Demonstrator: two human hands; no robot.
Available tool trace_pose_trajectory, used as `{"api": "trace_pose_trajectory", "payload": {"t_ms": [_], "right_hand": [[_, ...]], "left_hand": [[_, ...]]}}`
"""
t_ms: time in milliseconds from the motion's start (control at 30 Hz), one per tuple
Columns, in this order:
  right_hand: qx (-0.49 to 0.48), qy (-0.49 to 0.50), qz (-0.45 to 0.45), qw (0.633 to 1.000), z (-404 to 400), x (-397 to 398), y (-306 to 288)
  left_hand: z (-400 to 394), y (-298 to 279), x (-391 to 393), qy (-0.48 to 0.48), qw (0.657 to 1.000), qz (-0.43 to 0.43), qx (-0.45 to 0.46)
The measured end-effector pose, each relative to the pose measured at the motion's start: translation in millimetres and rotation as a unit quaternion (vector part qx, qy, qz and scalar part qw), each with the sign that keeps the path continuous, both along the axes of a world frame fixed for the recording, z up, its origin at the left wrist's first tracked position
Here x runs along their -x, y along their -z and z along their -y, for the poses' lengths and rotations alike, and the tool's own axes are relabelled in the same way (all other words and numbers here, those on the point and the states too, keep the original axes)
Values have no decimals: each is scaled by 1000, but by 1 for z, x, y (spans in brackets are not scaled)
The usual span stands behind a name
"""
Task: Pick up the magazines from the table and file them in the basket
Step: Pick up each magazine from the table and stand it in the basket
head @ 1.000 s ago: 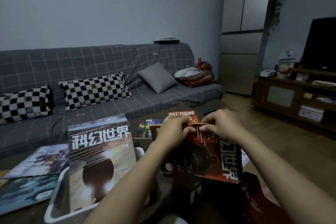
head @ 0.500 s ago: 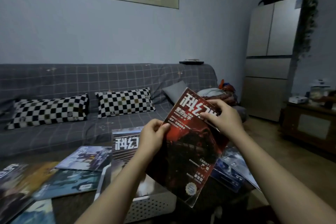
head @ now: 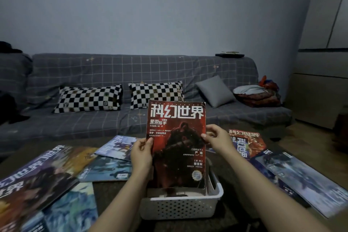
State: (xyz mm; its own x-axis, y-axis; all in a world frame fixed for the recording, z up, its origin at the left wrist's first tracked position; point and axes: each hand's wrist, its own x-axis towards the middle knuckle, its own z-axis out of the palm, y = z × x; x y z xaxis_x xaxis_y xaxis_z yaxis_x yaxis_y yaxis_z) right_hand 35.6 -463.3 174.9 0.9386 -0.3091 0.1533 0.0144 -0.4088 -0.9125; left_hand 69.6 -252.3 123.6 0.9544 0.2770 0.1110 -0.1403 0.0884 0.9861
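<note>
A red magazine (head: 177, 149) with white Chinese lettering stands upright, its lower edge inside the white perforated basket (head: 180, 207) on the dark table. My left hand (head: 141, 154) grips its left edge, thumb on the cover. My right hand (head: 218, 139) pinches its right edge. Several more magazines lie flat on the table: a dark one (head: 35, 179) and blue ones (head: 107, 169) to the left, a red and blue one (head: 244, 143) and a pale blue one (head: 301, 179) to the right.
A grey checked sofa (head: 131, 118) runs behind the table, with two black-and-white checkered pillows (head: 88, 98) and a grey cushion (head: 214, 90). A tall cabinet (head: 323, 52) stands at the right. Wooden floor lies between the table and the cabinet.
The red magazine has turned from tilted to upright and come down into the basket. The view has swung left, bringing the basket to the middle.
</note>
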Motion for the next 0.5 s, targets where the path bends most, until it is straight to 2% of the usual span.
{"api": "trace_pose_trajectory", "payload": {"t_ms": [133, 267, 367, 500], "right_hand": [[4, 25, 14, 1000, -7, -13, 21], [-10, 37, -32, 999, -7, -18, 42], [2, 55, -54, 997, -6, -19, 60], [23, 84, -30, 996, -9, -17, 74]], "left_hand": [[-5, 22, -4, 5, 999, -35, -21], [-7, 37, -6, -13, 993, -62, -99], [-5, 42, -5, -19, 982, -58, -179], [-1, 47, -1, -41, 970, -30, -238]]}}
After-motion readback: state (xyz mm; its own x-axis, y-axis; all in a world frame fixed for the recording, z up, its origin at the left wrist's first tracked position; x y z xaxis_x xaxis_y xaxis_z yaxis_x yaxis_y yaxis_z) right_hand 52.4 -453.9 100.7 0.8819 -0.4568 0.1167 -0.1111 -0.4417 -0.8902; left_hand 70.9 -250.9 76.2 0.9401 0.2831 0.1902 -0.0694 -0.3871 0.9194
